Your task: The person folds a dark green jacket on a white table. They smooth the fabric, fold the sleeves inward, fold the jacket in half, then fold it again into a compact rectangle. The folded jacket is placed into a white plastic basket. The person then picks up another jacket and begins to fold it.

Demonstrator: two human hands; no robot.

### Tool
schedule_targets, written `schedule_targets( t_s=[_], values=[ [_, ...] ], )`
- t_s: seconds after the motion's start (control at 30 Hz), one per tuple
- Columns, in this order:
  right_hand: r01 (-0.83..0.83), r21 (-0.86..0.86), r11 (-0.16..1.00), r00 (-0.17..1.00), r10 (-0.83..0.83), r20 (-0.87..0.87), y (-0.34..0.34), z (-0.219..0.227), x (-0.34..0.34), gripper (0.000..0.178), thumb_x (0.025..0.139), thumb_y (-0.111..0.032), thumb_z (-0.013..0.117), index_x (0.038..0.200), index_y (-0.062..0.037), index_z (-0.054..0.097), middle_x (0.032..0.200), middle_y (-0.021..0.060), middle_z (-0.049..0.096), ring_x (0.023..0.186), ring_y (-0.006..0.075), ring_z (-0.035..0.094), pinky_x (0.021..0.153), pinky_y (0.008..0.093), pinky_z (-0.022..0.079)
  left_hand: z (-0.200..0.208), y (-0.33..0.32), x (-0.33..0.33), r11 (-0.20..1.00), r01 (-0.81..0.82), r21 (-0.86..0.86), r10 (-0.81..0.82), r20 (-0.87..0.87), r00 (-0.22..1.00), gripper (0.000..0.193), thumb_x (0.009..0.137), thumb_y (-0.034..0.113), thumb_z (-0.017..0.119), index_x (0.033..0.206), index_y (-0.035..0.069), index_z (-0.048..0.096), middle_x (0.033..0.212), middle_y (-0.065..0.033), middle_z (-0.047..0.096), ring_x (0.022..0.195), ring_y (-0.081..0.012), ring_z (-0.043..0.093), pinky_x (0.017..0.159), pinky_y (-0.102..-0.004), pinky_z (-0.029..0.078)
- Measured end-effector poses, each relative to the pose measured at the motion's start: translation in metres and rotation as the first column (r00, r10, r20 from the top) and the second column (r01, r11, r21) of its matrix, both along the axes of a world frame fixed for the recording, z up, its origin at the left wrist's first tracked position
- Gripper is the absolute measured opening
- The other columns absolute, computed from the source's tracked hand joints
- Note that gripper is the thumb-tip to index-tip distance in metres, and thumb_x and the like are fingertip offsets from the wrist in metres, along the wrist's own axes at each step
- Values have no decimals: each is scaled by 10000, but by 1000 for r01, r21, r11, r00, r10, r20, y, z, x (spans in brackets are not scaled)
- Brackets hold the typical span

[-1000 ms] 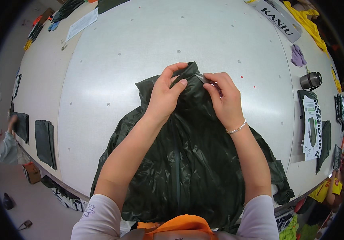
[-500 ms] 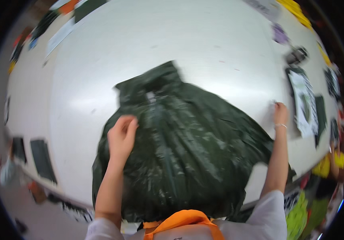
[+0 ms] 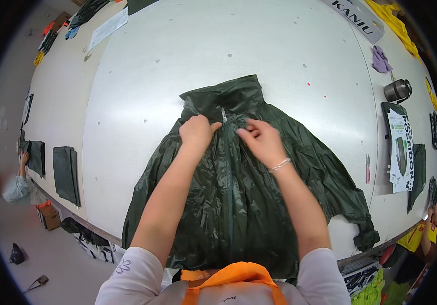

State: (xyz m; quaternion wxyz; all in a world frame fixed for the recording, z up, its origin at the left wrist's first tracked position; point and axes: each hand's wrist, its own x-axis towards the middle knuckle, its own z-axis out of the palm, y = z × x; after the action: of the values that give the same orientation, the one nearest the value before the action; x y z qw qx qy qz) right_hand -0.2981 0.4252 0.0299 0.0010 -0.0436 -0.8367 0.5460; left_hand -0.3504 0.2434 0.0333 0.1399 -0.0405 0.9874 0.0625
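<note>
A dark green glossy jacket [image 3: 264,203] lies front up in front of me, its collar [image 3: 228,96] away from me. Its closed zip [image 3: 229,183] runs down the middle, with a pale slider or tab [image 3: 223,115] near the collar. Just left of the zip top, my left hand [image 3: 197,133] is closed on the jacket front, thumb toward the zip. Opposite it, my right hand [image 3: 263,143] pinches bunched jacket fabric beside the zip. A pair of small snips [image 3: 367,169] with a pinkish handle lies on the table to the right.
The white table [image 3: 142,76] carries a folded dark green piece [image 3: 66,175] at left. On the right are a packaged garment [image 3: 400,147], a metal flask [image 3: 398,90] and a purple cloth [image 3: 381,59]. A co-worker's hand [image 3: 24,158] touches dark cloth at far left.
My right hand has come from the table's right side to the zip top. My left hand has moved up to the jacket below the collar. The whole view has shifted.
</note>
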Motion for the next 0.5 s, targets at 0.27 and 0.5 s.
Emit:
schedule_targets(
  t_s=[0.27, 0.5],
  values=[
    [120, 67, 990, 985, -111, -131, -57, -27, -10, 107, 773, -54, 642, 868, -9, 664, 793, 130, 637, 673, 275, 623, 620, 343, 497, -22, -3, 5, 950, -44, 308, 45, 3, 999, 363, 782, 363, 685, 751, 2, 660, 763, -180, 661, 729, -327, 656, 638, -405, 517],
    [161, -33, 986, 982, -163, -100, -69, -45, -11, 117, 778, -29, 645, 886, 11, 666, 770, 115, 641, 625, 195, 611, 600, 289, 485, -33, -29, 6, 314, -189, 930, -97, 229, 969, 142, 922, 96, 511, 804, 18, 520, 654, -37, 578, 602, -85, 532, 574, -230, 443]
  ],
)
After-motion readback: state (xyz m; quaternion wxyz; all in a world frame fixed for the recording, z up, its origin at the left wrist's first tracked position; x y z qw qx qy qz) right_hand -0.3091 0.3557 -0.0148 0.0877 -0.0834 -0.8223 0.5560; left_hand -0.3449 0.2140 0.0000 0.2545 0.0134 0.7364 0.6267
